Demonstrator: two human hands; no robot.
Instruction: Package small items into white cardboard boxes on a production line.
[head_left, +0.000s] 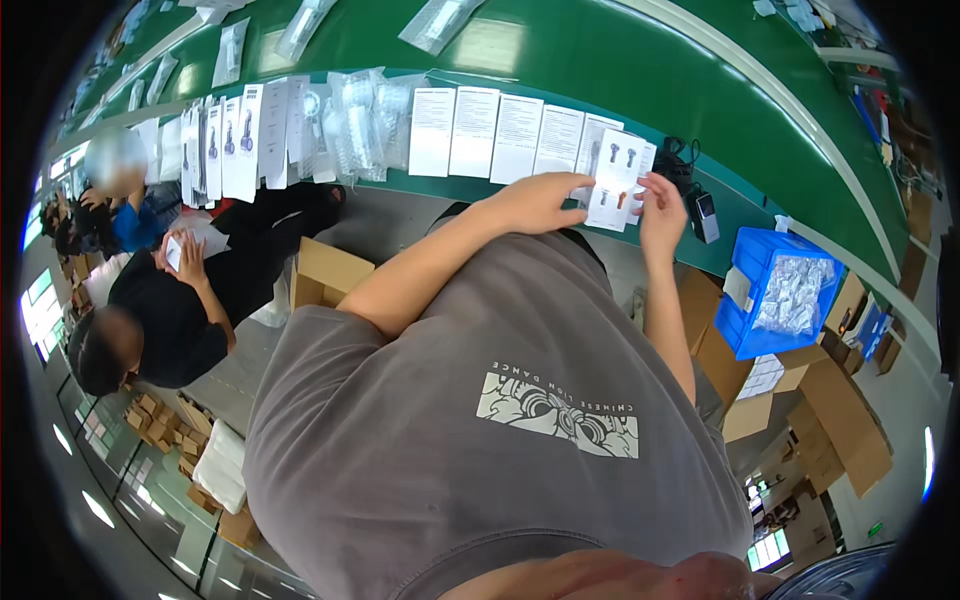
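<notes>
A flat white piece with pictures of small devices (614,165), a box or a folded card, lies at the near edge of the green table, in front of me. My left hand (545,203) has its fingers and thumb at the left edge of this piece. On the opposite side my right hand (662,215) pinches its right edge with bent fingers. Just left of my hands runs a row of printed white sheets (473,133). The sheet nearest my hands is partly covered by the pictured piece.
Clear plastic bubble bags (362,118) and upright white boxes (243,140) line the table to the left. A black device with cable (705,215) lies right, near a blue bin (745,310) of small packets. Cardboard boxes (740,375) stand below. A seated co-worker (165,315) is at left.
</notes>
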